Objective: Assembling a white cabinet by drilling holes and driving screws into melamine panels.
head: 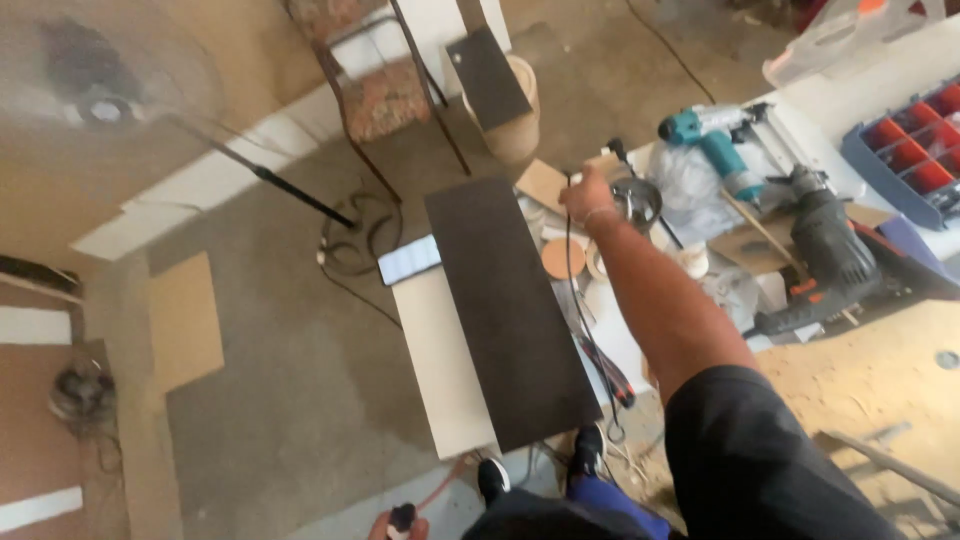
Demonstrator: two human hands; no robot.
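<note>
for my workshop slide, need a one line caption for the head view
Right hand reaches over a dark board toward a cluttered workbench.

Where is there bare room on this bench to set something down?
The long dark rectangular panel is bare on top, as is the white board strip beside it. Right of the reaching right hand, it is crowded: teal nail gun, dark power drill, red-compartment organizer.
</note>
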